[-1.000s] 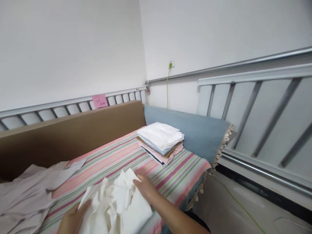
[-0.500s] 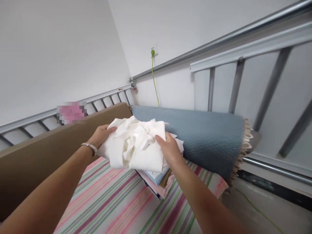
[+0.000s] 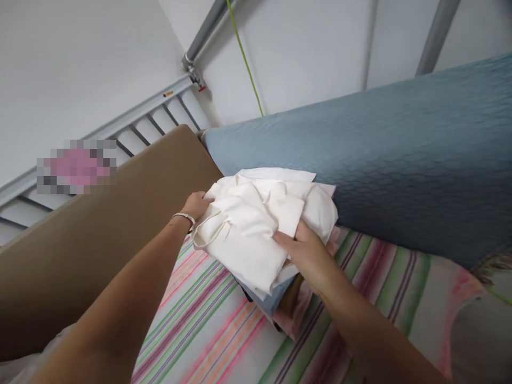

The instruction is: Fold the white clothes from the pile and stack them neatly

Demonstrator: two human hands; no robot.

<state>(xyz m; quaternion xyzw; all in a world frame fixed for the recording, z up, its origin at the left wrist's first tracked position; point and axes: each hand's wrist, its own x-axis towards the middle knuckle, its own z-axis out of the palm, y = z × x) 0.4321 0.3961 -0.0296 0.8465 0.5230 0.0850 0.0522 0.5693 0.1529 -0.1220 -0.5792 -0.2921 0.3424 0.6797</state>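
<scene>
A folded white garment (image 3: 244, 224) with a thin loop of strap at its left lies on top of a stack of folded clothes (image 3: 276, 304) in blue, brown and pink. My left hand (image 3: 197, 206), with a bracelet at the wrist, is closed on the garment's left edge. On the right side, my right hand (image 3: 307, 249) pinches the near corner, thumb on top and fingers tucked underneath, partly hidden. More white cloth (image 3: 322, 208) shows behind and beneath the garment.
The stack rests on a striped sheet (image 3: 192, 320). A brown padded board (image 3: 120, 213) runs along the left, and a blue quilted backrest or roll (image 3: 360, 138) lies behind. Beyond are a radiator (image 3: 160, 120) and a green cord (image 3: 246, 58). A pink blurred patch (image 3: 80, 166) sits at the left.
The view has tilted down and moved closer. Both hands have lowered the white garment onto the stack, where it lies flatter and more spread; both still grip its sides.
</scene>
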